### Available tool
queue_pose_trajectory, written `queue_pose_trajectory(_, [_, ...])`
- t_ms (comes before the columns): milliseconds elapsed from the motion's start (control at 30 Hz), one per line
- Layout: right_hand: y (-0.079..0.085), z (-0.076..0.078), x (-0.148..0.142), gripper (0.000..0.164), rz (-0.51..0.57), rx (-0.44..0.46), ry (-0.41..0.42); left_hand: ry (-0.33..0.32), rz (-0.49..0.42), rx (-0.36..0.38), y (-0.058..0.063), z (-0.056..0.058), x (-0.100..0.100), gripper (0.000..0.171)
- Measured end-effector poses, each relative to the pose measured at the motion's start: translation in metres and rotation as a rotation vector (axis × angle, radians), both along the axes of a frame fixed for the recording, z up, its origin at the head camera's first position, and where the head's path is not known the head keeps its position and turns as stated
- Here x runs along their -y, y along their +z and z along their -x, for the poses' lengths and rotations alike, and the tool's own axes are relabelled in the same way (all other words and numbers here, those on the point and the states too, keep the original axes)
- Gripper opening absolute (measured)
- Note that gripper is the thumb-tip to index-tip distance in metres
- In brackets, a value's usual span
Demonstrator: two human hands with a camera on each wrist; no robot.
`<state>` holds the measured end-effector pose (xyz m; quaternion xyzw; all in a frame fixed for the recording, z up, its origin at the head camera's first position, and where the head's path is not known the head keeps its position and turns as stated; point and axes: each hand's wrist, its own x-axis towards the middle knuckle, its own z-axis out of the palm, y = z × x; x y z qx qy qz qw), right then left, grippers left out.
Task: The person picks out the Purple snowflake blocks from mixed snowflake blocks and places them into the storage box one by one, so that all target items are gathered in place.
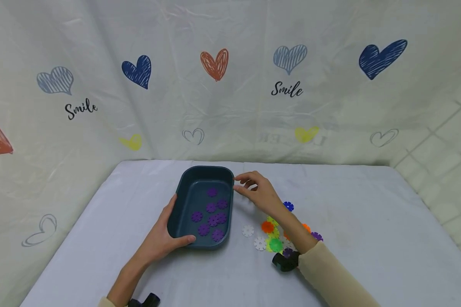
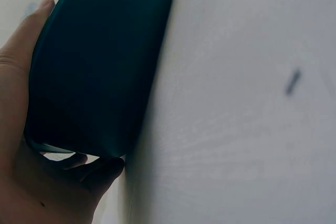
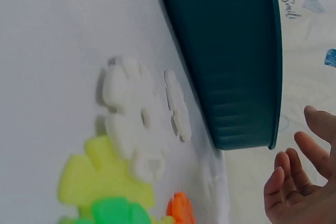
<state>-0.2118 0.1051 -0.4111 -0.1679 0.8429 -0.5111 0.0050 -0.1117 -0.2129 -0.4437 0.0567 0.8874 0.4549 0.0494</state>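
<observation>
A dark teal plastic tray (image 1: pixel 194 194) with rounded corners stands on the table. Inside it lie several purple snowflake discs (image 1: pixel 203 230), mostly toward the near end and right side. My left hand (image 1: pixel 160 239) grips the tray's near left corner, thumb over the near rim and fingers along the left side. The left wrist view shows the tray's dark outer wall (image 2: pixel 100 61) between thumb and fingers. Beside the far part of the right rim is my right hand (image 1: pixel 262 194), its fingers loosely bent. From the right wrist, that hand (image 3: pixel 310 187) appears with nothing in its fingers.
Right of the tray, under the right forearm, lies a loose group of snowflake discs: white (image 1: pixel 260 243), orange (image 1: pixel 267 227), green (image 1: pixel 275 244), yellow, blue (image 1: pixel 288 206) and purple (image 1: pixel 316 236). A white cloth (image 1: pixel 369 221) covers the table. Behind hangs a curtain (image 1: pixel 246 106) printed with hearts.
</observation>
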Motion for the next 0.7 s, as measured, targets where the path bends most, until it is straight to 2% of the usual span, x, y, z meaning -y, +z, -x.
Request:
queue_pose_trajectory(500, [0.016,-0.011,-0.023,0.026,0.006,-0.006,0.032,-0.003,-0.015,0.007,0.002,0.000,-0.001,0.127])
queue_pose_trajectory(700, [0.018,-0.013,-0.033,0.024,-0.007,-0.010,0.038,0.004,-0.005,0.016,0.002,0.000,-0.001,0.127])
